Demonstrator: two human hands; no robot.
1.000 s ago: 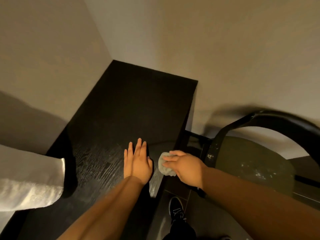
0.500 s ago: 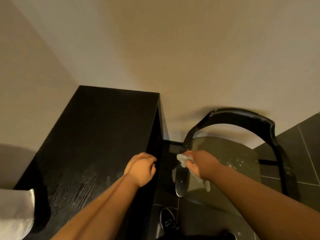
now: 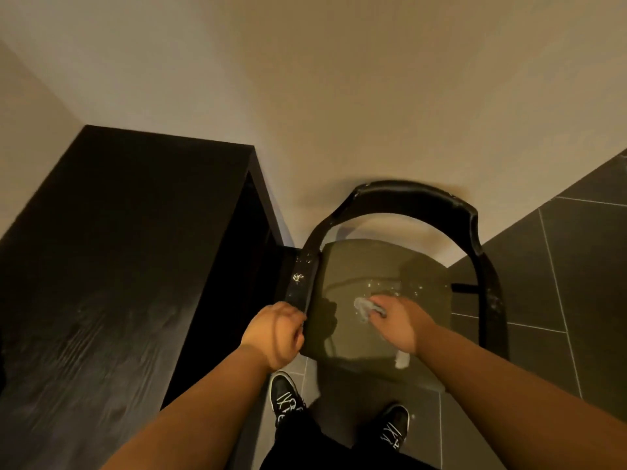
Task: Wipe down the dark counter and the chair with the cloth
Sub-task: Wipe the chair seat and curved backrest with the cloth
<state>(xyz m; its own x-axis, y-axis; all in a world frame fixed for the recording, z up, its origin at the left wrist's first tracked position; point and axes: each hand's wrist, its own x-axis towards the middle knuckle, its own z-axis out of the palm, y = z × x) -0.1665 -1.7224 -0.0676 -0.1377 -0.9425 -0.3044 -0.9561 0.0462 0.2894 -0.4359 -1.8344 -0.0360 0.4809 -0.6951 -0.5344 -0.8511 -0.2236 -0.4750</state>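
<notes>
Cloth [image 3: 364,308] has left the bench [image 3: 118,249] and is now mid-seat on the chair [image 3: 412,195], at the bench's 3 o'clock. Right grip [image 3: 395,320] clenches the cloth; left grip [image 3: 274,335] now clasps the chair frame. Judged: bench done, chair wipe begun.

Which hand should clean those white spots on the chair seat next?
The right hand. It holds the cloth down on the seat, right beside the white specks. The left hand has no cloth; it grips the chair's black frame, probably steadying it.
</notes>
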